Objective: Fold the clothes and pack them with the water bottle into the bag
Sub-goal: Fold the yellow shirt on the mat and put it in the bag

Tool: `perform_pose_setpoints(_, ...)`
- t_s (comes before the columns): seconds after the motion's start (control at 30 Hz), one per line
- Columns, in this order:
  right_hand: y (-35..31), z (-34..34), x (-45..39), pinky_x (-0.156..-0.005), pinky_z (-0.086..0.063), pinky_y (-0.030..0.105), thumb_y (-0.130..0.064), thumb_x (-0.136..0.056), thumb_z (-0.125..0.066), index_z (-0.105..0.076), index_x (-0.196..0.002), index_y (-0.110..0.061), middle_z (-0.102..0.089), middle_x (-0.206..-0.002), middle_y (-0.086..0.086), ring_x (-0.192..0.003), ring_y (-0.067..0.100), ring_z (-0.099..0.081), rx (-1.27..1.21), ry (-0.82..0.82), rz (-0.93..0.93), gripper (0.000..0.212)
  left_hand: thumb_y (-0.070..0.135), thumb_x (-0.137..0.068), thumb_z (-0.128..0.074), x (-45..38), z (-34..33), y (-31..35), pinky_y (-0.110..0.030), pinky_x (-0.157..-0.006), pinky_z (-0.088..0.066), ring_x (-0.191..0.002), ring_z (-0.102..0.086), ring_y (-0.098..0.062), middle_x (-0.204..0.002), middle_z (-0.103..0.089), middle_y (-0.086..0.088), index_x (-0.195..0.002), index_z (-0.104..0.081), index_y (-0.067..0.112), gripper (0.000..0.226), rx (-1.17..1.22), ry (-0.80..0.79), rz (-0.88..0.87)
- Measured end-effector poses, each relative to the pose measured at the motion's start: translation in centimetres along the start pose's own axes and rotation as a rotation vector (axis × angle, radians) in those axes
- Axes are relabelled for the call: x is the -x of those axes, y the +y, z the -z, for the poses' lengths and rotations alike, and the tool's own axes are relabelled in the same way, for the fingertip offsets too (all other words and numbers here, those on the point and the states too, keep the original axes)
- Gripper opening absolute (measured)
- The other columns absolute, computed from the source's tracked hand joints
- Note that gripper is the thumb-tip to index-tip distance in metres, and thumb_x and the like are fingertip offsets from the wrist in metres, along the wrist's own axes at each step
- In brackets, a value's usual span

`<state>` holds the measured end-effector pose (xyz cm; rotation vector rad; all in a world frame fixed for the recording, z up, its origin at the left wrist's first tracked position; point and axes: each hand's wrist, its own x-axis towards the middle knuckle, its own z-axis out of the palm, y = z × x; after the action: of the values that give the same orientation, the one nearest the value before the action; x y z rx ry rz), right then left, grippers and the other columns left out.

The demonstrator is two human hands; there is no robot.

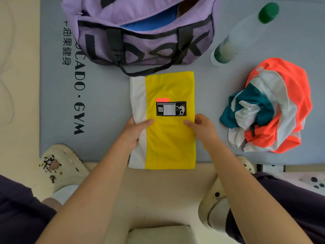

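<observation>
A grey-blue exercise mat (105, 111) with dark printed lettering is lying across the pale floor (158, 191), carrying nearly everything in view. At its far edge a purple bag (140, 43) with black straps and large black letters is sitting with its top gaping open, and something blue (151, 20) is showing inside. To the right of the bag, well apart from it, a clear water bottle (246, 34) with a green cap is lying on its side on the mat. Nearer and further right, a crumpled garment in orange, white and teal (269, 106) is lying in an unfolded heap.

In the middle, just in front of the bag's loose strap, a yellow garment (168, 138) with a white band along its left side is lying flat, folded into a tall rectangle, its near end hanging over the mat's edge onto the floor. A black-and-white patch (171, 108) is sitting on its upper face.

The left hand (135, 131) is gripping the garment's left edge, thumb on top of the cloth and fingers tucked beneath. The right hand (202, 127) is gripping the right edge likewise, thumb on the yellow, fingers curling around the edge.

Two cream clogs (61, 166) are standing at either side.
</observation>
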<state>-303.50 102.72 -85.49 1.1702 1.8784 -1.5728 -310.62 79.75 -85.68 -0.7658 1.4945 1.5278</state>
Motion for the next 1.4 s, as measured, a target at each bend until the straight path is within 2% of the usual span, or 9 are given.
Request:
perform_pose_setpoints(0.1, -0.1, 0.4, 0.4, -0.094, -0.053, 0.051, -0.021, -0.092, -0.065, -0.059, -0.103, -0.015, -0.067, -0.116, 0.014, -0.106, 0.032, -0.065, -0.298, -0.120, -0.100, 0.013, 0.020, -0.084, -0.072, 0.0, 1.0, 0.6, -0.047, -0.095, -0.052, -0.108, -0.067, -0.028, -0.116, -0.071, -0.007, -0.124, -0.062, 0.018, 0.041, -0.042, -0.115, 0.070)
perform_pose_setpoints(0.27, -0.1, 1.7, 0.7, -0.097, -0.051, 0.047, -0.014, -0.098, -0.052, -0.055, -0.130, -0.007, -0.063, -0.129, 0.013, -0.117, 0.031, -0.061, -0.473, -0.302, -0.104, 0.033, 0.014, -0.084, -0.065, 0.1, 1.4, 1.1, -0.035, -0.077, -0.059, -0.095, -0.072, -0.019, -0.105, -0.075, -0.003, -0.116, -0.065, 0.019, 0.033, 0.025, -0.323, 0.072)
perform_pose_setpoints(0.4, -0.9, 2.4, 0.8, -0.100, -0.049, 0.047, -0.012, -0.099, -0.045, -0.047, -0.140, -0.005, -0.059, -0.135, 0.014, -0.122, 0.031, -0.058, -0.517, -0.372, -0.095, 0.042, 0.012, -0.079, -0.065, 0.0, 1.6, 1.3, -0.039, -0.084, -0.059, -0.106, -0.069, -0.025, -0.116, -0.072, -0.008, -0.121, -0.064, 0.016, 0.043, 0.085, -0.428, 0.053)
perform_pose_setpoints(0.6, -1.7, 2.3, 0.7, -0.092, -0.053, 0.044, -0.010, -0.098, -0.051, -0.050, -0.129, -0.007, -0.062, -0.128, 0.014, -0.113, 0.031, -0.062, -0.462, -0.267, -0.070, 0.031, 0.024, -0.068, -0.081, -0.4, 1.1, 1.7, -0.055, -0.100, -0.049, -0.099, -0.069, -0.025, -0.104, -0.074, -0.006, -0.116, -0.065, 0.016, 0.051, -0.020, -0.089, -0.039)
perform_pose_setpoints(0.73, -1.9, 1.9, 0.7, -0.079, -0.055, 0.041, -0.015, -0.092, -0.064, -0.046, -0.108, -0.023, -0.064, -0.112, 0.017, -0.087, 0.024, -0.067, -0.412, -0.088, -0.018, 0.026, 0.028, -0.077, -0.082, 0.2, 1.4, 1.6, -0.040, -0.092, -0.054, -0.110, -0.062, -0.015, -0.134, -0.057, 0.010, -0.139, -0.045, 0.032, 0.073, -0.087, 0.130, -0.207)
perform_pose_setpoints(0.87, -3.1, 2.1, 1.1, -0.075, -0.058, 0.038, -0.018, -0.095, -0.061, -0.062, -0.110, -0.037, -0.073, -0.102, 0.005, -0.089, 0.022, -0.067, -0.411, -0.164, 0.137, 0.024, 0.023, -0.087, -0.072, 0.9, 1.6, 2.8, -0.022, -0.086, -0.053, -0.108, -0.062, -0.011, -0.125, -0.064, 0.014, -0.123, -0.065, 0.041, 0.041, -0.076, 0.074, -0.337)
perform_pose_setpoints(1.03, -5.6, 3.2, 0.9, -0.083, -0.055, 0.030, -0.015, -0.083, -0.067, -0.065, -0.116, -0.027, -0.070, -0.117, 0.004, -0.106, 0.021, -0.067, -0.451, -0.333, 0.205, 0.036, 0.015, -0.079, -0.079, 1.6, 2.5, 5.4, -0.036, -0.089, -0.051, -0.102, -0.066, -0.023, -0.111, -0.073, -0.003, -0.102, -0.076, 0.031, 0.028, -0.144, -0.047, -0.368)
perform_pose_setpoints(1.23, -7.3, 3.4, 0.8, -0.087, -0.056, 0.031, 0.000, -0.083, -0.068, -0.057, -0.127, -0.025, -0.071, -0.117, 0.004, -0.108, 0.023, -0.067, -0.146, -0.365, 0.246, 0.052, 0.004, -0.075, -0.081, 1.7, 3.2, 6.6, -0.038, -0.082, -0.053, -0.091, -0.064, -0.022, -0.102, -0.069, -0.006, -0.100, -0.071, 0.032, 0.039, -0.326, -0.056, -0.405)
perform_pose_setpoints(1.4, -7.8, 2.7, 0.8, -0.078, -0.056, 0.041, -0.014, -0.089, -0.069, -0.061, -0.118, -0.032, -0.068, -0.100, 0.012, -0.089, 0.031, -0.064, 0.379, -0.068, 0.394, 0.036, 0.013, -0.079, -0.079, 1.5, 2.8, 6.9, -0.024, -0.072, -0.049, -0.084, -0.062, -0.014, -0.090, -0.068, 0.009, -0.093, -0.069, 0.033, 0.027, -0.565, 0.115, -0.470)
